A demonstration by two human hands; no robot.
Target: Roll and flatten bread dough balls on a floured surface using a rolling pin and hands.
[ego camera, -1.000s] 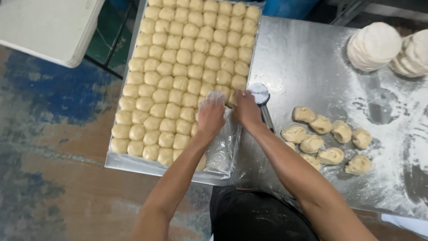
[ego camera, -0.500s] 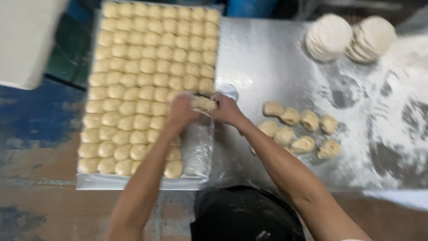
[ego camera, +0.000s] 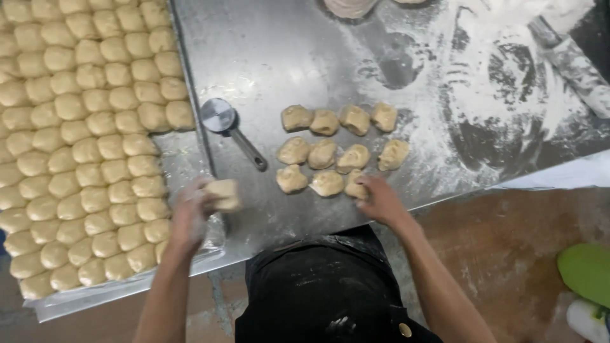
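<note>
My left hand (ego camera: 190,213) holds a pale dough ball (ego camera: 223,193) just right of the tray (ego camera: 184,162), near its lower right corner. The tray carries rows of several dough balls (ego camera: 89,140) on a plastic sheet. My right hand (ego camera: 379,200) rests on the nearest piece of a loose group of dough pieces (ego camera: 337,149) lying on the floured steel table (ego camera: 305,57). Its fingers touch a piece at the group's lower right; whether they grip it I cannot tell.
A round metal cutter with a dark handle (ego camera: 229,127) lies between tray and loose dough. A floured rolling pin (ego camera: 572,60) lies at the far right. Flattened dough discs (ego camera: 348,6) sit at the table's far edge. A green object (ego camera: 584,270) lies on the floor.
Both hands left the tray's edge. My left hand has drawn back with a dough ball, and my right hand has swung right to the loose dough pieces. The view shifted right.
</note>
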